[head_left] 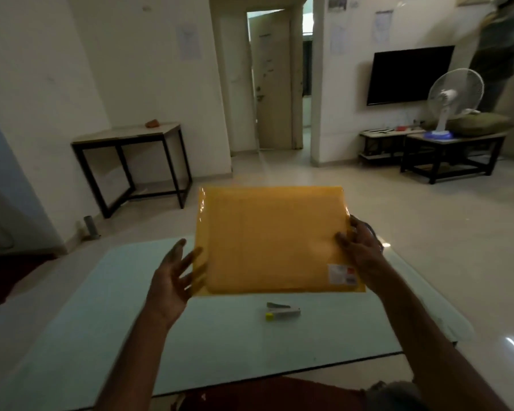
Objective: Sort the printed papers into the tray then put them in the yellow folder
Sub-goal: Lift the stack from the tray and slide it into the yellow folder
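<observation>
A yellow folder (pixel 272 240) is held up flat in front of me, above the pale glass table (pixel 101 336). It carries a small white sticker at its lower right corner. My right hand (pixel 359 250) grips the folder's right edge, thumb on the front. My left hand (pixel 175 274) is at the folder's lower left corner with fingers spread, fingertips touching or just behind the edge. No tray shows in this view, and no loose sheets lie in sight. Whether papers are inside the folder I cannot tell.
A small stapler (pixel 282 311) lies on the table below the folder. A black-framed side table (pixel 131 161) stands at the back left. At the right are a low bench (pixel 451 152) with a white fan (pixel 454 99), a wall television (pixel 410 74) and a blurred person (pixel 499 48).
</observation>
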`<state>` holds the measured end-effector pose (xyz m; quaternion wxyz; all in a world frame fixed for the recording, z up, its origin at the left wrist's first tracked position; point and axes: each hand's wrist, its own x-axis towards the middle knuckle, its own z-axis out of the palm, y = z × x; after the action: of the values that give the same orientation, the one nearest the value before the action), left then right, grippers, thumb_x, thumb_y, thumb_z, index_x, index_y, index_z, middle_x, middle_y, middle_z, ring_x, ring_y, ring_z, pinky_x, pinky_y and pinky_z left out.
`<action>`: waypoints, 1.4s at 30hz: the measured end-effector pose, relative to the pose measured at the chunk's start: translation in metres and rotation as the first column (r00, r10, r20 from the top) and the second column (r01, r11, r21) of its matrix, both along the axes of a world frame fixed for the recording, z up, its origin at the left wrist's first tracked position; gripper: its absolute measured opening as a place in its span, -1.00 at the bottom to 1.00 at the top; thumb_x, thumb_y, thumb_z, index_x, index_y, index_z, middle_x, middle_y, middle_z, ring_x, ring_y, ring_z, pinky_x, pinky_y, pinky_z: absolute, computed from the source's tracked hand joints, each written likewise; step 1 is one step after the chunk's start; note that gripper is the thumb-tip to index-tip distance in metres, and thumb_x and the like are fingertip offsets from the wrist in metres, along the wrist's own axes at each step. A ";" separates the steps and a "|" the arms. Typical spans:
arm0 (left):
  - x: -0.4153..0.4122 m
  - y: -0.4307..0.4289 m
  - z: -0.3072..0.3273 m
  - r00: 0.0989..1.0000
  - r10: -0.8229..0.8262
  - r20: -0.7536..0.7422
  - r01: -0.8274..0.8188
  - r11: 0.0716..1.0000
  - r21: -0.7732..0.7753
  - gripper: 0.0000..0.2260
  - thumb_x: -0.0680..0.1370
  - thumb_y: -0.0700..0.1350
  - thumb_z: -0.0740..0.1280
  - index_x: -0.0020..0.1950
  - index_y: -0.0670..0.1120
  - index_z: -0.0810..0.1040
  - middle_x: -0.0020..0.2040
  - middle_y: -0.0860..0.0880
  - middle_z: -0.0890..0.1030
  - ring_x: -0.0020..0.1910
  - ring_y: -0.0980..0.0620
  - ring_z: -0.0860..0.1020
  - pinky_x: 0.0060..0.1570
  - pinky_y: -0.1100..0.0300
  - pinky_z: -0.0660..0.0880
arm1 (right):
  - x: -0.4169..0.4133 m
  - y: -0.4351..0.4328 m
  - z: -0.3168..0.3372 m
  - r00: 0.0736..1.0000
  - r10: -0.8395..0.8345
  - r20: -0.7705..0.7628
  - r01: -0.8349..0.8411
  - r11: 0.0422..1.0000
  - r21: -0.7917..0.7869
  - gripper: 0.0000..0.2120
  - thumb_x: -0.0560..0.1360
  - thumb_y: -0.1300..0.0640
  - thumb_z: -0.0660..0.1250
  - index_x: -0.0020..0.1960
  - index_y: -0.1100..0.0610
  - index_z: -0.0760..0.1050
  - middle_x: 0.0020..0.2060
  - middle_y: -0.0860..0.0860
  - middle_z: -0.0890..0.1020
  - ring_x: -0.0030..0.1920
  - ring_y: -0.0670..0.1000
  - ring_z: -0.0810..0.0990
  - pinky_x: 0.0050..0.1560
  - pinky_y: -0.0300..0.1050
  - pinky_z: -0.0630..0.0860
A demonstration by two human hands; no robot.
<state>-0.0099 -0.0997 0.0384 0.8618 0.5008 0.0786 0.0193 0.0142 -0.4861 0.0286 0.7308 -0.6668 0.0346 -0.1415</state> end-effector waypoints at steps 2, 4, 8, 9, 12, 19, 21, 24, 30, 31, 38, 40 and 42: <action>0.022 -0.013 -0.005 0.983 -0.165 -0.076 0.179 0.952 0.249 -0.68 0.56 0.10 0.35 0.30 0.11 0.55 0.14 -0.03 0.69 0.05 -0.21 0.67 0.02 -0.13 0.62 | 0.021 -0.035 0.000 0.999 0.012 -0.033 -0.016 0.992 -0.124 -0.51 0.59 0.15 0.39 0.48 0.08 0.35 0.19 0.14 0.61 0.05 0.11 0.66 -0.04 0.01 0.66; 0.052 -0.046 -0.015 0.954 -0.265 -0.139 0.300 0.853 0.428 -0.65 0.52 0.11 0.40 0.28 0.05 0.56 0.14 -0.05 0.68 0.04 -0.20 0.67 0.03 -0.07 0.62 | 0.050 -0.060 -0.004 0.996 0.014 -0.084 -0.030 0.982 -0.185 -0.48 0.58 0.13 0.40 0.50 0.09 0.35 0.22 0.15 0.60 0.10 0.14 0.65 0.00 0.04 0.64; 0.133 -0.110 -0.034 0.990 -0.080 -0.115 0.130 0.832 0.539 -0.63 0.50 -0.06 0.48 0.27 -0.14 0.56 0.04 -0.11 0.65 -0.07 -0.10 0.60 -0.09 0.02 0.60 | 0.117 -0.096 -0.012 0.973 -0.112 -0.200 0.051 0.956 -0.290 -0.45 0.55 0.09 0.46 0.49 0.08 0.37 0.23 0.14 0.59 0.12 0.17 0.63 0.13 0.15 0.60; 0.157 -0.123 -0.040 0.991 -0.064 -0.116 0.117 0.835 0.538 -0.65 0.50 -0.06 0.49 0.24 -0.15 0.57 0.08 -0.12 0.65 -0.03 -0.11 0.61 -0.02 -0.03 0.61 | 0.137 -0.106 -0.016 0.958 -0.174 -0.227 0.083 0.929 -0.361 -0.43 0.54 0.04 0.47 0.49 0.08 0.38 0.24 0.13 0.58 0.15 0.18 0.62 0.17 0.18 0.59; 0.212 -0.157 -0.058 0.982 -0.100 -0.159 0.174 0.805 0.567 -0.67 0.49 0.03 0.49 0.18 -0.05 0.55 0.17 -0.12 0.63 0.07 -0.14 0.59 0.11 -0.14 0.58 | 0.185 -0.132 -0.028 0.913 -0.322 -0.249 0.149 0.834 -0.531 -0.43 0.52 -0.02 0.48 0.47 0.09 0.43 0.28 0.18 0.59 0.19 0.21 0.61 0.26 0.24 0.56; 0.261 -0.167 -0.104 0.974 -0.078 -0.212 0.225 0.419 0.879 -0.32 0.50 0.23 0.40 0.56 0.07 0.28 0.49 -0.17 0.30 0.33 -0.23 0.45 0.13 -0.09 0.53 | 0.228 -0.170 -0.059 0.873 -0.373 -0.315 -0.008 0.634 -0.774 -0.45 0.49 0.00 0.51 0.43 0.12 0.48 0.38 0.22 0.48 0.31 0.23 0.51 0.37 0.21 0.46; 0.262 -0.170 -0.110 0.938 -0.144 -0.316 0.344 0.512 0.787 -0.24 0.48 0.15 0.47 0.57 0.00 0.21 0.48 -0.18 0.36 0.33 -0.22 0.45 0.08 -0.09 0.49 | 0.229 -0.175 -0.061 0.851 -0.366 -0.376 -0.073 0.627 -0.776 -0.36 0.50 -0.05 0.50 0.48 0.16 0.41 0.41 0.21 0.45 0.34 0.24 0.49 0.37 0.20 0.45; 0.257 -0.184 -0.115 0.915 -0.148 -0.375 0.399 0.475 0.784 -0.26 0.44 0.05 0.54 0.49 -0.10 0.26 0.40 -0.19 0.44 0.26 -0.22 0.50 0.02 -0.12 0.52 | 0.223 -0.173 -0.061 0.797 -0.356 -0.489 -0.160 0.656 -0.738 -0.37 0.57 -0.10 0.40 0.46 0.27 0.37 0.26 0.24 0.52 0.09 0.20 0.58 0.05 0.11 0.59; 0.242 -0.202 -0.124 0.957 -0.020 -0.289 0.279 0.328 0.902 -0.48 0.45 -0.09 0.45 0.34 -0.06 0.32 0.23 -0.19 0.52 0.07 -0.25 0.58 -0.16 -0.15 0.66 | 0.204 -0.169 -0.070 0.822 -0.398 -0.408 -0.088 0.618 -0.781 -0.36 0.59 -0.16 0.35 0.45 0.27 0.33 0.33 0.25 0.49 0.18 0.24 0.53 0.11 0.21 0.58; 0.239 -0.200 -0.124 0.959 -0.007 -0.283 0.269 0.337 0.902 -0.51 0.47 -0.10 0.41 0.35 -0.06 0.35 0.23 -0.19 0.53 0.08 -0.25 0.58 -0.14 -0.15 0.65 | 0.200 -0.168 -0.071 0.823 -0.398 -0.406 -0.082 0.622 -0.778 -0.36 0.58 -0.16 0.36 0.45 0.27 0.33 0.33 0.24 0.50 0.19 0.24 0.53 0.15 0.21 0.57; 0.204 -0.158 -0.123 0.966 0.045 -0.256 0.233 0.287 0.929 -0.52 0.49 -0.09 0.30 0.42 -0.05 0.40 0.23 -0.19 0.57 0.10 -0.22 0.58 -0.08 -0.01 0.62 | 0.172 -0.131 -0.077 0.835 -0.335 -0.437 -0.102 0.685 -0.721 -0.37 0.55 -0.14 0.41 0.42 0.24 0.34 0.27 0.21 0.51 0.16 0.19 0.52 0.20 0.19 0.53; 0.195 -0.138 -0.121 0.966 0.057 -0.251 0.226 0.281 0.933 -0.53 0.49 -0.09 0.31 0.40 -0.06 0.41 0.21 -0.19 0.58 0.08 -0.22 0.58 -0.01 -0.06 0.62 | 0.168 -0.113 -0.079 0.853 -0.304 -0.424 -0.106 0.695 -0.711 -0.38 0.55 -0.14 0.41 0.41 0.24 0.33 0.27 0.21 0.52 0.18 0.20 0.53 0.20 0.19 0.52; 0.184 -0.113 -0.118 0.964 0.083 -0.253 0.218 0.303 0.928 -0.56 0.48 -0.09 0.33 0.37 -0.06 0.44 0.19 -0.19 0.59 0.05 -0.21 0.59 -0.01 -0.08 0.63 | 0.164 -0.091 -0.079 0.867 -0.276 -0.415 -0.119 0.694 -0.710 -0.39 0.57 -0.14 0.39 0.40 0.25 0.34 0.27 0.21 0.53 0.13 0.17 0.52 0.14 0.12 0.51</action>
<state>0.1745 -0.2131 -0.0792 0.3826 0.9124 0.1400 -0.0388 0.1781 -0.5775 -0.0499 0.3721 -0.9084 0.1908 -0.0018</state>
